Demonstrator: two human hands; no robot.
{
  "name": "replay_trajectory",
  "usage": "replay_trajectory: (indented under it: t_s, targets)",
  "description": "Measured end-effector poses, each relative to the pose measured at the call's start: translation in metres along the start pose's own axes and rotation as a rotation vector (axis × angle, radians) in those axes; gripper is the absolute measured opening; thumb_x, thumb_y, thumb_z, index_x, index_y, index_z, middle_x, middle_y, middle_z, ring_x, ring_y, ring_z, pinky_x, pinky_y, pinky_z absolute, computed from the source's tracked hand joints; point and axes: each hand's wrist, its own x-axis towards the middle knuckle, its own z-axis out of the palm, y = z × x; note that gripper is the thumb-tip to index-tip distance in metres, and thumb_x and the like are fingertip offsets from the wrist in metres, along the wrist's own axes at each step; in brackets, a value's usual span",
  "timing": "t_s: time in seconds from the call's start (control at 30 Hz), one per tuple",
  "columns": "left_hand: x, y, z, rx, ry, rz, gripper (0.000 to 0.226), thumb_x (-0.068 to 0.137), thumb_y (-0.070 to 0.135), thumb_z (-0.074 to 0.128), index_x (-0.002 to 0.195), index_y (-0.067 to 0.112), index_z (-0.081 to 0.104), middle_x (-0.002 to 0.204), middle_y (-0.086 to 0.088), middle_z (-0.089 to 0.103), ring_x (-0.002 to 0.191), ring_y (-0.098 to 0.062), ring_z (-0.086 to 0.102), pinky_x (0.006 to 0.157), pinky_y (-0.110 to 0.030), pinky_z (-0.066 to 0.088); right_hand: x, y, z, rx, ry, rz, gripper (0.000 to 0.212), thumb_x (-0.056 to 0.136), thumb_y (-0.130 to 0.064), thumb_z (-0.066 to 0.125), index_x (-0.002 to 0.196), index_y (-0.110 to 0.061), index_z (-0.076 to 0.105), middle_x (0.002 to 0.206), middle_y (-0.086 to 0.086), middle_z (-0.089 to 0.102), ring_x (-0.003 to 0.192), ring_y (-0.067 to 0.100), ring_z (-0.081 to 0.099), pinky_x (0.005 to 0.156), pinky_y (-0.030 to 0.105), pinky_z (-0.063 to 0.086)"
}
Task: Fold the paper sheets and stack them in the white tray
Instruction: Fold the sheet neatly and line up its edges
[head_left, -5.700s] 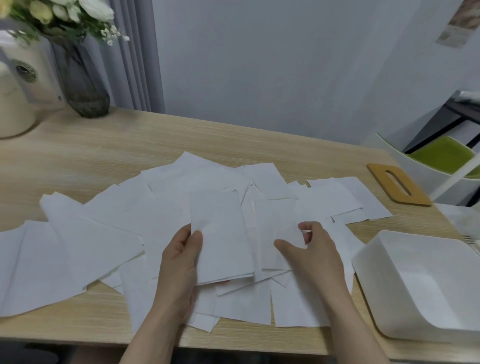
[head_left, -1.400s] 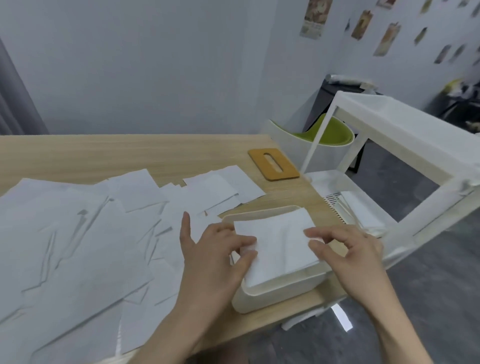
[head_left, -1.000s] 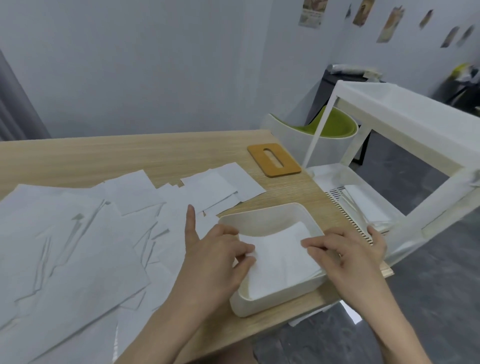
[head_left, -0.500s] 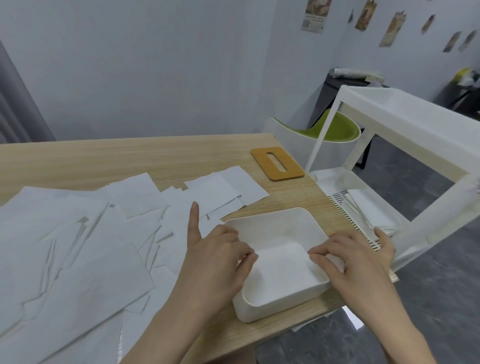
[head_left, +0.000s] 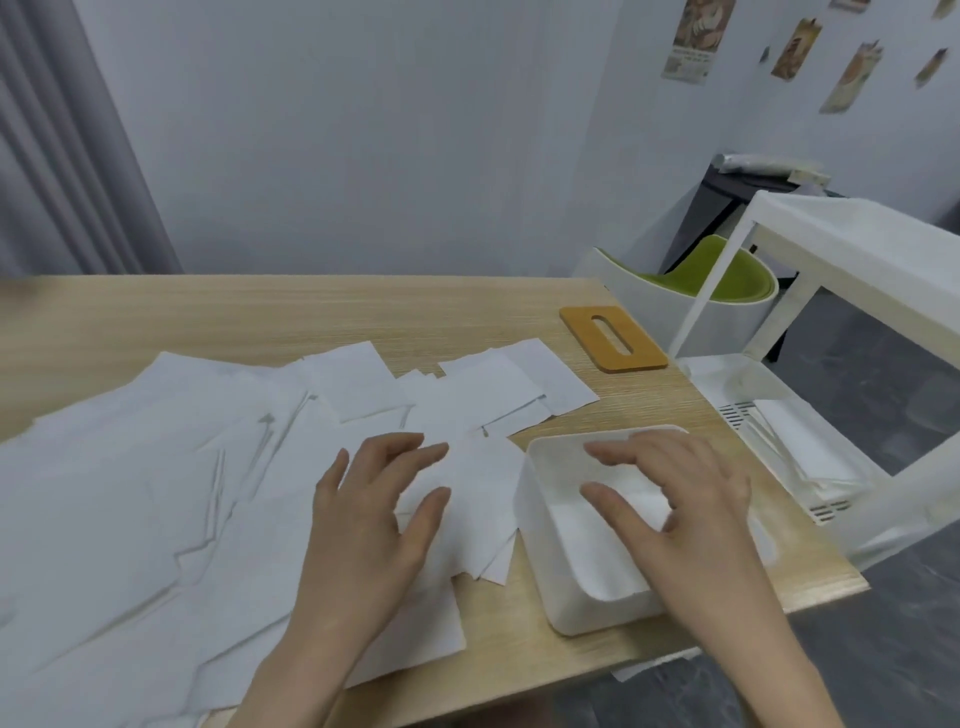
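Folded sheet (head_left: 597, 545) flat inside white tray (head_left: 540, 519) at lower right, right hand (head_left: 680, 499) spread empty above it, left hand (head_left: 374, 509) open over loose sheets (head_left: 156, 467) at centre-left, likely picking next.

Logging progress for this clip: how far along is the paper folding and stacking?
Early. Done: folded paper lies in the white tray. In hand: nothing; the left hand reaches over the loose sheets, the right hand is over the tray. Left: the many sheets spread across the table.
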Motion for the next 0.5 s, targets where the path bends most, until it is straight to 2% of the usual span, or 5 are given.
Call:
replay_trajectory:
  t_s: [0.1, 0.23, 0.37, 0.5]
  targets:
    - [-0.009, -0.021, -0.029, 0.025, 0.025, -0.096, 0.039, 0.083, 0.05, 0.048, 0.116, 0.039, 0.066, 0.12, 0.019, 0.056, 0.113, 0.002, 0.052, 0.093, -0.061, 0.046, 0.003, -0.028, 0.021, 0.084, -0.042, -0.047, 0.028, 0.08, -0.054, 0.05, 0.102, -0.044, 0.063, 0.104, -0.03, 0.057, 0.112, -0.012, 0.039, 0.101, 0.007, 0.007]
    - [-0.023, -0.048, -0.059, 0.105, 0.016, -0.172, 0.046, 0.08, 0.052, 0.045, 0.117, 0.035, 0.067, 0.121, 0.016, 0.056, 0.112, -0.011, 0.057, 0.091, -0.06, 0.047, 0.002, -0.057, 0.049, 0.144, -0.123, -0.084, 0.027, 0.082, -0.049, 0.055, 0.107, -0.04, 0.063, 0.106, -0.028, 0.055, 0.114, -0.007, 0.04, 0.1, 0.005, 0.01]
    - [-0.035, -0.068, -0.074, 0.126, 0.023, -0.215, 0.04, 0.081, 0.045, 0.054, 0.117, 0.032, 0.068, 0.119, 0.016, 0.056, 0.099, -0.017, 0.061, 0.089, -0.06, 0.048, -0.001, -0.073, 0.073, 0.173, -0.227, -0.061, 0.025, 0.087, -0.035, 0.067, 0.11, -0.04, 0.06, 0.108, -0.03, 0.05, 0.114, -0.007, 0.035, 0.096, 0.002, 0.011]
    - [-0.043, -0.083, -0.079, 0.13, 0.033, -0.201, 0.045, 0.081, 0.05, 0.049, 0.117, 0.031, 0.068, 0.118, 0.015, 0.057, 0.109, -0.008, 0.055, 0.097, -0.056, 0.045, -0.004, -0.08, 0.096, 0.192, -0.314, -0.001, 0.034, 0.086, -0.029, 0.068, 0.115, -0.04, 0.055, 0.109, -0.031, 0.045, 0.115, -0.006, 0.031, 0.098, 0.015, 0.02]
